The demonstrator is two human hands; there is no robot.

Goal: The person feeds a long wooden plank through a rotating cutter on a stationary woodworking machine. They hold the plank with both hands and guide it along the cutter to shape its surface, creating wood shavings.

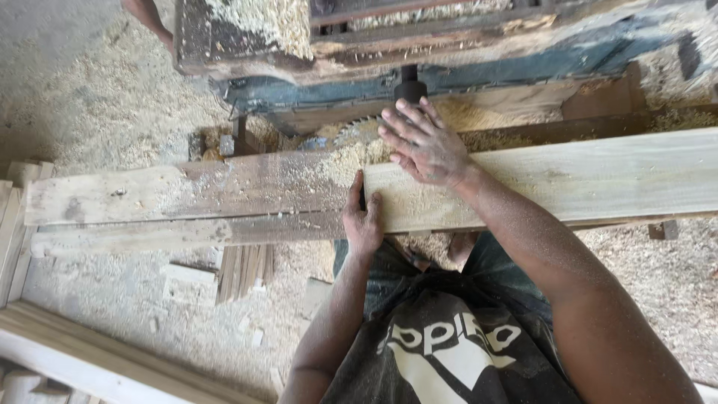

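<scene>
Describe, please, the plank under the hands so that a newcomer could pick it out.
Start at the sawdust-covered saw bench along the top. Before it lies a pale plank, with the right hand flat on top and the left hand gripping its end. Neighbouring boards look greyer, weathered.

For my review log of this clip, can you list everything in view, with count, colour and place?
plank: one, pale wood, across the saw bench, dusted with sawdust
saw blade: one, grey, toothed, just beyond the plank
saw bench: one, dark worn wood and blue metal, top
grey boards: two, weathered, left of the plank
wood strips: a bundle, pale, on the floor
sawdust: pale, over the floor
another person's limb: one, top left
left hand: gripping the plank's end
right hand: flat on the plank, near the blade
</scene>
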